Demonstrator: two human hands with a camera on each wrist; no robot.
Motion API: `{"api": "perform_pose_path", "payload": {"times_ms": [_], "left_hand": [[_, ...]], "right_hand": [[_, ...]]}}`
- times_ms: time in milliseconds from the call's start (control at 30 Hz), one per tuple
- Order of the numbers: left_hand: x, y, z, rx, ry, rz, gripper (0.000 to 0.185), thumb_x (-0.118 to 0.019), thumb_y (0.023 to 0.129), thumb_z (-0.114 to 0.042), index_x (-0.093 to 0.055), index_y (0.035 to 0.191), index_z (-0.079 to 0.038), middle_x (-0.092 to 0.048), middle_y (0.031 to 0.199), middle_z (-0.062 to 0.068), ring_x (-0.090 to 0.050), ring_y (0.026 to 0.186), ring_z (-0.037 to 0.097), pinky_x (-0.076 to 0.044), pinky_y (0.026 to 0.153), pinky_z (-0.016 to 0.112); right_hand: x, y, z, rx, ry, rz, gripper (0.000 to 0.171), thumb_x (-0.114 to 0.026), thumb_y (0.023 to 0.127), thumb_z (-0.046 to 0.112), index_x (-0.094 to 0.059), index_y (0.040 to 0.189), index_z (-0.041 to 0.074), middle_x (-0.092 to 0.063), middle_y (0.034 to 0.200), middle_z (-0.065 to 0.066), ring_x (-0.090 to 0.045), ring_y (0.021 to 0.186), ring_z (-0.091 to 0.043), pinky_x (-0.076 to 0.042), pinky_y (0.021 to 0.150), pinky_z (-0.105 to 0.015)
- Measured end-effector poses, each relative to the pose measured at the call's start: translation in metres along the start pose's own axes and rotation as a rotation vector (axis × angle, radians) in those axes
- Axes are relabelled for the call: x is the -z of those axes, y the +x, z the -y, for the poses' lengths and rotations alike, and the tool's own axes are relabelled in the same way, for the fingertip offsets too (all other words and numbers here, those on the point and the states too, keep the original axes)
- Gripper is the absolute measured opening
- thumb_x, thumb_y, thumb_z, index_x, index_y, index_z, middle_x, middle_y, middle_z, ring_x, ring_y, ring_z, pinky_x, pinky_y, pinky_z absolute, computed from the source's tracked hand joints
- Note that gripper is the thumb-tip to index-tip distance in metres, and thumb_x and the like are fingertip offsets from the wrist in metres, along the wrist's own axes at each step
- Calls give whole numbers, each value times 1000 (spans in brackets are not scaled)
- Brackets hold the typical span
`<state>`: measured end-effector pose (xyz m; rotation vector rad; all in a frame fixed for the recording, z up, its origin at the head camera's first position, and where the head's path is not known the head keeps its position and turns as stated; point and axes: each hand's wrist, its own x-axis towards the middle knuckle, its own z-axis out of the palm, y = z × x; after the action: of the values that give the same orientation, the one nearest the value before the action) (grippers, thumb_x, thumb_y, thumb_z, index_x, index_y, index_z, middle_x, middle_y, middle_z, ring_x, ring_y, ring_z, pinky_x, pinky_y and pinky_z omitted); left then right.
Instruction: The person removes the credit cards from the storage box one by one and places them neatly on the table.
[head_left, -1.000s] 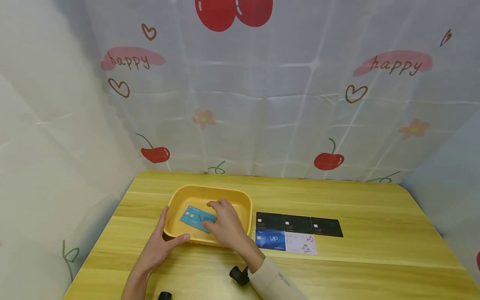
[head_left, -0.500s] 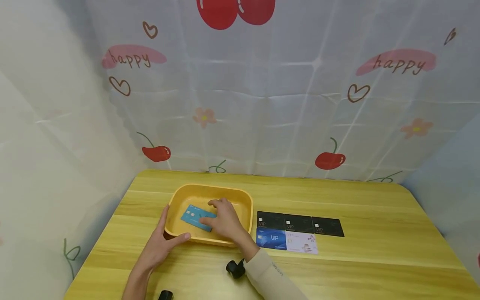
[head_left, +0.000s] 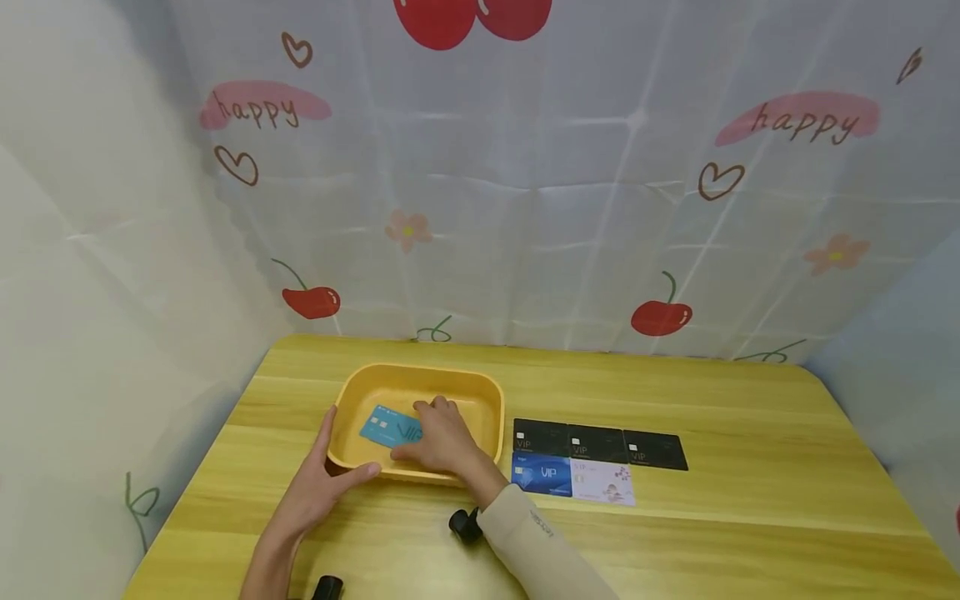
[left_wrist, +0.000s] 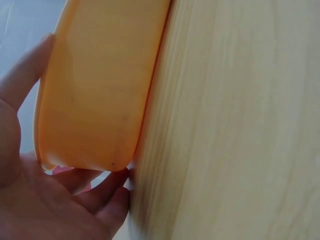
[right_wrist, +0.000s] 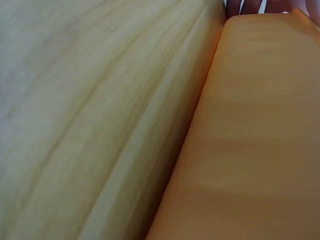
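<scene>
My left hand (head_left: 310, 492) holds the yellow plastic tray (head_left: 420, 367) at its near left corner. In the left wrist view, that hand's thumb (left_wrist: 27, 75) lies at the rim while its fingers bend near the base of the orange-looking wall (left_wrist: 100, 90). My right hand (head_left: 442, 442) reaches over the near rim into the tray. Its thumb and index finger are spread apart at the right end of a light blue VIP card (head_left: 390, 427), which lies on the tray floor. I cannot tell whether the right hand grips the card; the card's right end is hidden.
Right of the tray, three black cards (head_left: 591, 442) lie in a row on the wooden table (head_left: 735, 517). Below them lie a dark blue VIP card (head_left: 542, 475) and a pale flowered card (head_left: 602, 482). A patterned curtain (head_left: 525, 208) hangs behind the table.
My right thumb has moved off the blue card's face toward its near edge, uncovering more of the lettering. My left hand keeps its hold on the tray.
</scene>
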<state>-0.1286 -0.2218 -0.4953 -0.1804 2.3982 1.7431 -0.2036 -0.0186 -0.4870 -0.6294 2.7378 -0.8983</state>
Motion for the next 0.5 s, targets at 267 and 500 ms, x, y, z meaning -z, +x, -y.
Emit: {"api": "perform_pose_path", "payload": {"times_ms": [267,500], "left_hand": [[1,0,1,14,-16,4,115,-78,86,-31,12,158,-29,1,163,17,-24,143,36,-24,112,53],[0,2,2,6,0,6,115,-78,87,-31,13,157,-30,3,163,17,-19,144,38,-21,113,56]], "right_hand": [[0,1,1,20,-122,33,53,-84,79,33,-68,114,-3,-49,104,-7,-41,92,-21,-41,76,-28],[0,1,0,42,-192,-3,31,-83,80,24,-71,98,2,-46,95,-4,-40,87,-20,-39,72,-27]]}}
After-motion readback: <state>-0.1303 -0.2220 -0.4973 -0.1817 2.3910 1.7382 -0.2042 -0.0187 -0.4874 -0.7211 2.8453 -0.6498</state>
